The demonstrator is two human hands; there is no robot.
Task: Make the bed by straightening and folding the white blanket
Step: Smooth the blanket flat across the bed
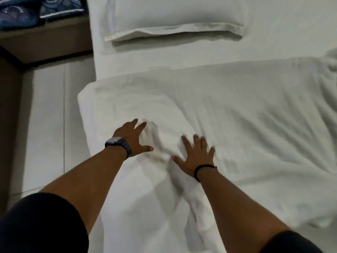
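The white blanket (228, 110) lies spread across the bed (182, 57), wrinkled, with its folded top edge running below the pillow. My left hand (132, 138), with a dark watch on the wrist, rests flat on the blanket near its left side, fingers spread. My right hand (196, 155), with a black band on the wrist, presses flat on the blanket just to the right of it, fingers apart. A crease of cloth bunches up between the two hands. Neither hand grips the cloth.
A white pillow (173, 17) lies at the head of the bed. Pale floor tiles (49, 115) run along the bed's left side. A brown ledge (45, 39) at the top left carries blue patterned cushions (36, 11).
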